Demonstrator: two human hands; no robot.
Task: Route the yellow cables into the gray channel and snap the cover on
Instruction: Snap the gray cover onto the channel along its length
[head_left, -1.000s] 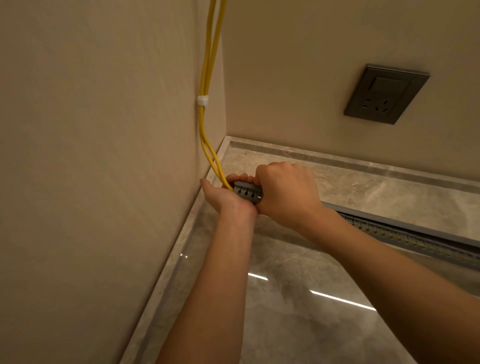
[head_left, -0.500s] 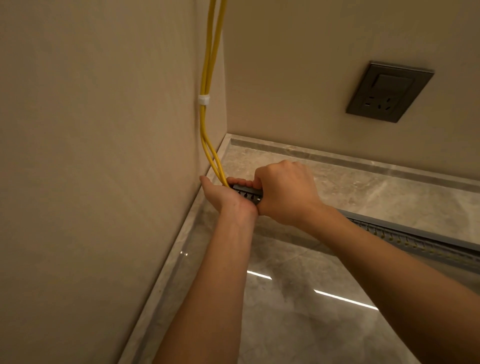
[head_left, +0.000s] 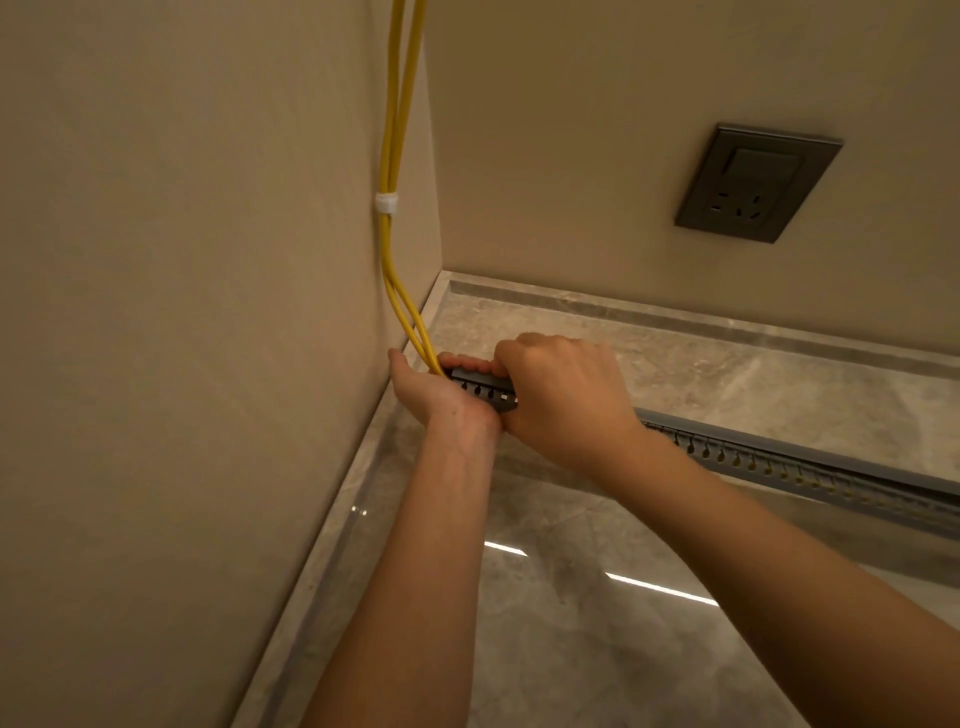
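The job looks partly done. The yellow cables (head_left: 389, 156) come down the left wall (head_left: 182, 312), go through a small white clip (head_left: 386, 202), and bend into the left end of the gray channel (head_left: 779, 465). That end lies on the floor (head_left: 571, 623), close to the corner. From there the channel runs off to the right.

Both hands are on that left end. The left hand (head_left: 428, 387) is wrapped round the end of the channel, right where the cables go in. Its fingers (head_left: 462, 359) curl over the far side. The right hand (head_left: 563, 397) sits just beside it, touching it, with its fingers curled down over the top of the channel. I think they are tucking in the cables or pushing the cover down here – one of the last steps at this end.

Some things are hard to see. The hands hide the spot where the cables go into the channel, so I cannot tell if they lie fully inside. I cannot tell if the cover is on either – the top strip may be the cover or just the channel's edge. The little holes along the near side show tiny yellowish bits, maybe cable, but they are too small to be sure. The right end of the channel is cut off, and so is the top of the cables. A dark socket (head_left: 753, 182) sits on the far wall.
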